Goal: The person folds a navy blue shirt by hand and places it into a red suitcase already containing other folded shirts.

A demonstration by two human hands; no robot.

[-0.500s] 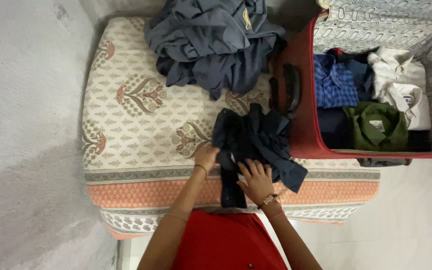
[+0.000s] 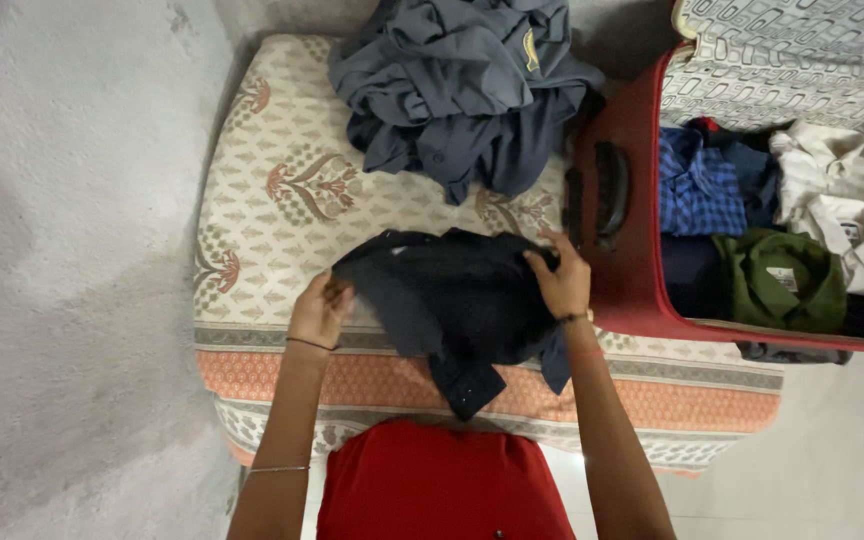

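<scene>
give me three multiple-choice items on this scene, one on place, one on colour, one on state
1. Where is the grey-blue clothes pile?
A. inside the suitcase
B. on the mattress beyond the dark shirt
C. on the floor

2. What colour is the folded shirt at the suitcase's near edge?
A. green
B. yellow
C. pink

3. How is the dark shirt held?
A. lying untouched
B. by one hand only
C. gripped by both hands

Answers: 1 B, it lies on the patterned mattress; 2 A, green beside the blue checked shirt in the red suitcase; 3 C, left hand and right hand each grip an edge.
</scene>
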